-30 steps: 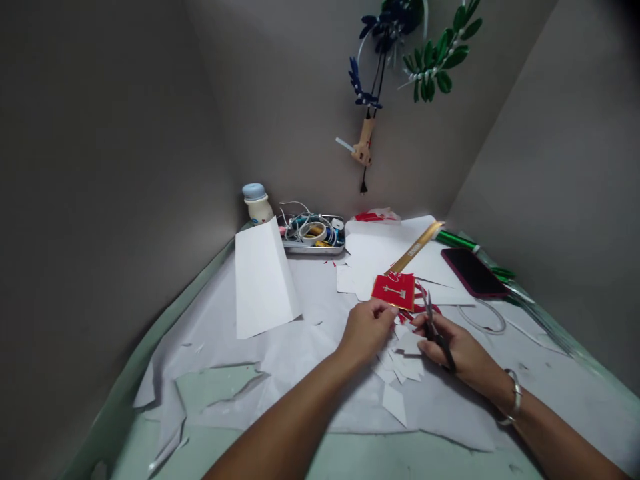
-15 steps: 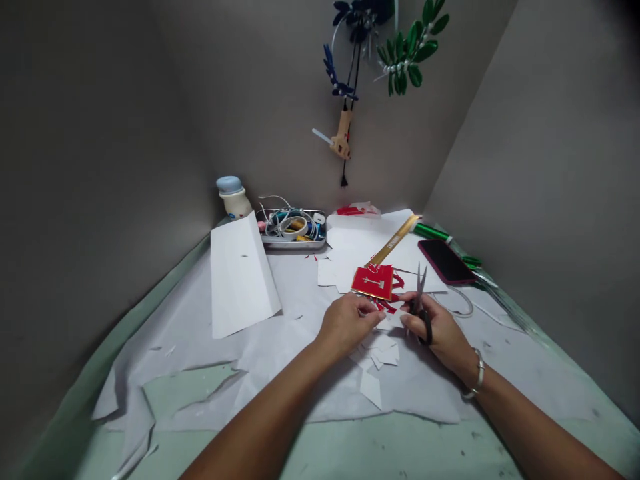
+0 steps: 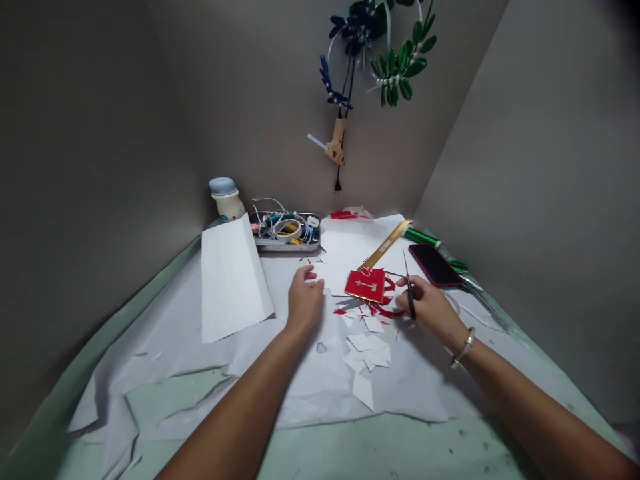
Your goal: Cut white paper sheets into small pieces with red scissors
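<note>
My right hand [image 3: 431, 308] holds scissors with black handles [image 3: 411, 303], their blades pointing away and spread apart. My left hand [image 3: 305, 297] hovers or rests over the white sheet, fingers loosely bent and apart, with nothing in them. Between the hands lies a red card with gold edges [image 3: 366, 285]. Grey blades and red loops, apparently a second pair of scissors [image 3: 350, 304], show partly from beneath it. Nearer to me are several cut white paper pieces [image 3: 369, 347], with small red scraps around them.
A folded white sheet [image 3: 233, 283] stands at the left, beside a metal tray [image 3: 287, 247] of cords and tape and a blue-capped jar [image 3: 225, 200]. A gold strip [image 3: 384, 245], green roll [image 3: 420, 236] and phone [image 3: 434, 265] lie back right. A glue gun [image 3: 335, 143] hangs on the wall.
My left hand has moved left, away from the white paper pieces and my right hand. The scissors in my right hand have turned and their blades have spread. The view has shifted slightly.
</note>
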A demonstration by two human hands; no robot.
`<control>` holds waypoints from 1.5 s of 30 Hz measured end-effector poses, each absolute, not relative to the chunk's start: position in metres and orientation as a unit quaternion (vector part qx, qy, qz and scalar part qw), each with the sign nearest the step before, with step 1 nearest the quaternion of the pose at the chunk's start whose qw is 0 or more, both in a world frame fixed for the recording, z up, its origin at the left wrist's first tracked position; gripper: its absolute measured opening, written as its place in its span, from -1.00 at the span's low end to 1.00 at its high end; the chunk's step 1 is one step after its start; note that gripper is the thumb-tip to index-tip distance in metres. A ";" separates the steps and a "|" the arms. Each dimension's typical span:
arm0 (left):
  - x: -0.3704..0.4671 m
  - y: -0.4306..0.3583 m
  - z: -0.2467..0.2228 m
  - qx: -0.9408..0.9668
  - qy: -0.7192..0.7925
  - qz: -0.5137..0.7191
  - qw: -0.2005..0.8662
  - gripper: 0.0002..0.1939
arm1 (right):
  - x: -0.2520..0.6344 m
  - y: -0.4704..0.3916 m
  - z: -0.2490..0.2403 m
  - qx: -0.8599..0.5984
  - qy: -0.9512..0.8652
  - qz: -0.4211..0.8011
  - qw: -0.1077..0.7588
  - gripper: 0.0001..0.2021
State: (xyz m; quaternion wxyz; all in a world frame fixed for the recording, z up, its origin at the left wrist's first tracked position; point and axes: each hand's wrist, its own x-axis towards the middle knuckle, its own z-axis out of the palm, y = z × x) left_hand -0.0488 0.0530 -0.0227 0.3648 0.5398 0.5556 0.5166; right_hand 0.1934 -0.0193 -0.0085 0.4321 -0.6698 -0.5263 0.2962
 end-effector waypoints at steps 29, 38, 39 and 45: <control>-0.031 0.023 -0.030 0.829 0.463 0.278 0.143 -0.42 | 0.140 -0.014 0.009 -0.583 -0.415 0.415 0.562 -0.71; -0.030 0.023 -0.030 0.810 0.518 0.249 0.114 -0.24 | 0.138 -0.014 -0.027 -0.574 -0.449 0.339 0.595 -0.72; -0.029 0.023 -0.030 0.810 0.522 0.245 0.107 -0.28 | 0.139 -0.013 -0.028 -0.575 -0.450 0.342 0.592 -0.72; -0.019 0.021 -0.023 0.826 0.518 0.212 0.065 -0.20 | 0.142 -0.011 -0.034 -0.577 -0.467 0.345 0.574 -0.72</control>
